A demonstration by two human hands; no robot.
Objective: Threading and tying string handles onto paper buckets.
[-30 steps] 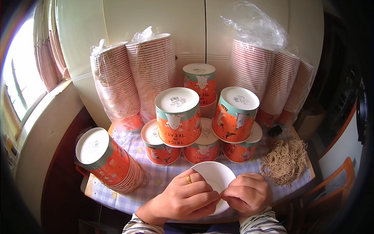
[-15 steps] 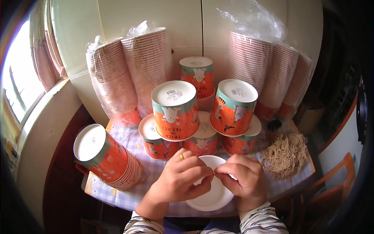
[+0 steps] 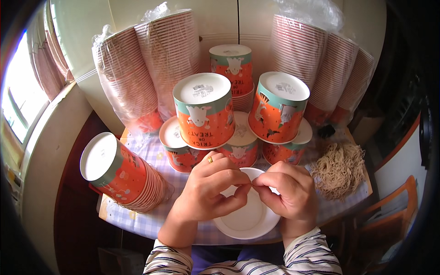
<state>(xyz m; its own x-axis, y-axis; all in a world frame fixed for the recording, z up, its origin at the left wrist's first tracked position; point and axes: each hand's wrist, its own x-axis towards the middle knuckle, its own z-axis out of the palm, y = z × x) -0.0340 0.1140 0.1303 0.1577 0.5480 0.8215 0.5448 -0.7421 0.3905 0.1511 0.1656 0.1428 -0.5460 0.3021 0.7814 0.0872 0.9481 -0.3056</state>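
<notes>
While both hands (image 3: 213, 190) (image 3: 292, 190) meet over the white cup (image 3: 245, 217) | each pinching thumb to finger | what they pinch: cannot tell

one left hand (image 3: 215, 188) and one right hand (image 3: 291, 192); one gold finger ring (image 3: 210, 159); one open, round white paper cup (image 3: 243, 220); five single upside-down orange-and-green paper cups (image 3: 201, 123); two unwrapped stacks of nested orange-and-green cups (image 3: 130, 176); five tall plastic-wrapped columns of nested paper cups (image 3: 300, 50); one tangled heap of thin beige strands (image 3: 339, 172); one wooden chair (image 3: 409, 192).
</notes>
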